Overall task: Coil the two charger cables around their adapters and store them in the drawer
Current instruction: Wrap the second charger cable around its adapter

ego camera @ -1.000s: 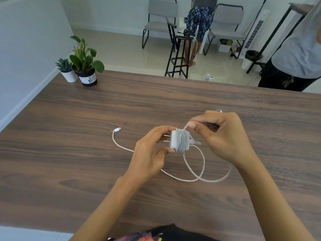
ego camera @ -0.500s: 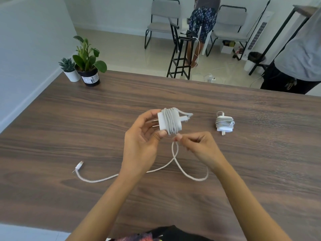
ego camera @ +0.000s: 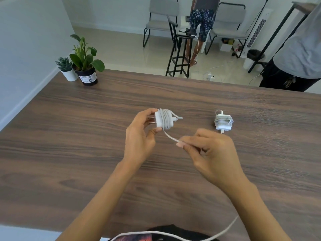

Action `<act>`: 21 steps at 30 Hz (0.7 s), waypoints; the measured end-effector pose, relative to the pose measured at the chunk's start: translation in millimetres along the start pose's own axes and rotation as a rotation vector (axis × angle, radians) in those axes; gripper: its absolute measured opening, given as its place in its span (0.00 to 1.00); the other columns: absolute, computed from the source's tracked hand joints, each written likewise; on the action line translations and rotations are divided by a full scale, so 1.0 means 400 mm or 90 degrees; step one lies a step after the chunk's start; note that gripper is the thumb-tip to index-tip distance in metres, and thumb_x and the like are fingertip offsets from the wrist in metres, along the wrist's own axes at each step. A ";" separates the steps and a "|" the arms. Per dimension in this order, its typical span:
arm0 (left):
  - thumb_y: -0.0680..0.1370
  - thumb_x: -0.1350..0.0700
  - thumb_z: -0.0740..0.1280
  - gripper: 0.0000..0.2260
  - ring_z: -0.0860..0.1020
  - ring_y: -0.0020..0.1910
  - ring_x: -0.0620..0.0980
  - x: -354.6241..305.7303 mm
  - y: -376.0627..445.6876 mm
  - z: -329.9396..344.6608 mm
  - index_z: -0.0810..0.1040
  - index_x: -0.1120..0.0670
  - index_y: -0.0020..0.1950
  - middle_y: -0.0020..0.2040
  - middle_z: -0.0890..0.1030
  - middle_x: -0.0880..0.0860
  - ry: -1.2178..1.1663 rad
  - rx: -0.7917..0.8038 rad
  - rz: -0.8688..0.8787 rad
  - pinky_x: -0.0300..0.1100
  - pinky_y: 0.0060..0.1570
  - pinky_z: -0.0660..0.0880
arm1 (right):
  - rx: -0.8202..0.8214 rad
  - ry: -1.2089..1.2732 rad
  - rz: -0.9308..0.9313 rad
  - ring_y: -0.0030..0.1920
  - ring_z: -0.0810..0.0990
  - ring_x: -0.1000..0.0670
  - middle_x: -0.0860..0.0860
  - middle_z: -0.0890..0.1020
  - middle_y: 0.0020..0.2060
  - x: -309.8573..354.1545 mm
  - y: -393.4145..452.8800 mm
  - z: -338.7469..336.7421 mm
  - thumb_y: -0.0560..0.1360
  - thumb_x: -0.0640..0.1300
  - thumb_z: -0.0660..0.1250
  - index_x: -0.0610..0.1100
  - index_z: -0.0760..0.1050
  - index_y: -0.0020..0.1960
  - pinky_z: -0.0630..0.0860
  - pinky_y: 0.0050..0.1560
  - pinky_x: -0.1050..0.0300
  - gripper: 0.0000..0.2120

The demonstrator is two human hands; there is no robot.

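White plastic charger adapter (ego camera: 160,121), partly wrapped in white cable coils, is gripped by the left hand (ego camera: 139,141) above the dark wood-grain table (ego camera: 69,153); its two metal prongs point left, towards the palm. The remaining white cable (ego camera: 171,137) runs from the coils down to the right hand (ego camera: 211,153), whose thumb and fingers pinch it; a further slack length trails off the near table edge. A second white adapter (ego camera: 223,121), its cable fully coiled, lies on the table to the right, apart from both hands. Two potted plants (ego camera: 81,61) stand at the far left corner.
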State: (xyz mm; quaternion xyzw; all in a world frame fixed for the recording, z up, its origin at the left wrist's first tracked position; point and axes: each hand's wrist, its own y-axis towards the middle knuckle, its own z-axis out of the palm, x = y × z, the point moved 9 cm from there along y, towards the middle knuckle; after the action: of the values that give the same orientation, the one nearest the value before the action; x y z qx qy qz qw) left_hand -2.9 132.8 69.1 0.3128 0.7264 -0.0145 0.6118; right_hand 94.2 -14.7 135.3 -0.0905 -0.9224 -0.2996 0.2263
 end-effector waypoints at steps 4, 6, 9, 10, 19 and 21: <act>0.68 0.74 0.69 0.24 0.79 0.54 0.43 -0.024 -0.034 0.045 0.75 0.55 0.60 0.56 0.79 0.49 -0.001 0.085 0.039 0.38 0.56 0.76 | -0.024 0.001 -0.006 0.30 0.70 0.54 0.54 0.73 0.27 -0.019 0.058 -0.041 0.70 0.47 0.71 0.50 0.85 0.41 0.67 0.30 0.62 0.04; 0.68 0.73 0.69 0.24 0.79 0.54 0.44 -0.038 -0.055 0.066 0.75 0.55 0.60 0.56 0.78 0.48 -0.016 0.125 0.038 0.38 0.56 0.76 | -0.016 0.024 0.005 0.30 0.71 0.55 0.52 0.76 0.27 -0.036 0.083 -0.044 0.69 0.45 0.73 0.50 0.85 0.41 0.67 0.31 0.64 0.03; 0.70 0.73 0.68 0.24 0.78 0.56 0.47 -0.058 -0.080 0.082 0.75 0.53 0.60 0.56 0.79 0.48 -0.077 0.164 0.007 0.39 0.58 0.75 | -0.002 0.104 0.070 0.30 0.71 0.57 0.52 0.81 0.30 -0.086 0.113 -0.035 0.68 0.44 0.75 0.52 0.84 0.40 0.66 0.34 0.67 0.04; 0.70 0.73 0.67 0.24 0.78 0.57 0.48 -0.065 -0.084 0.081 0.75 0.52 0.60 0.56 0.79 0.49 -0.106 0.168 -0.004 0.39 0.58 0.74 | 0.001 0.141 0.095 0.30 0.71 0.57 0.52 0.82 0.31 -0.105 0.121 -0.031 0.68 0.43 0.75 0.53 0.84 0.39 0.67 0.34 0.65 0.05; 0.70 0.70 0.66 0.19 0.79 0.54 0.48 -0.119 -0.102 0.069 0.75 0.54 0.58 0.53 0.81 0.48 -0.326 0.177 -0.071 0.36 0.51 0.75 | -0.029 0.429 0.242 0.40 0.82 0.58 0.58 0.85 0.35 -0.237 0.109 0.048 0.67 0.39 0.73 0.41 0.83 0.46 0.75 0.43 0.67 0.08; 0.70 0.70 0.66 0.19 0.79 0.53 0.46 -0.127 -0.093 0.059 0.74 0.57 0.58 0.52 0.82 0.46 -0.352 0.152 -0.066 0.36 0.49 0.76 | -0.034 0.464 0.270 0.40 0.81 0.55 0.55 0.85 0.36 -0.257 0.087 0.080 0.67 0.40 0.74 0.43 0.84 0.45 0.75 0.44 0.63 0.07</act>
State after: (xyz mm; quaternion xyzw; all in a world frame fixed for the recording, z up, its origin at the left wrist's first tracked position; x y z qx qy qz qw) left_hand 3.1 71.2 95.3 0.3291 0.5404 -0.2159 0.7437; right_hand 183.8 29.2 81.5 -0.1726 -0.7350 -0.2825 0.5918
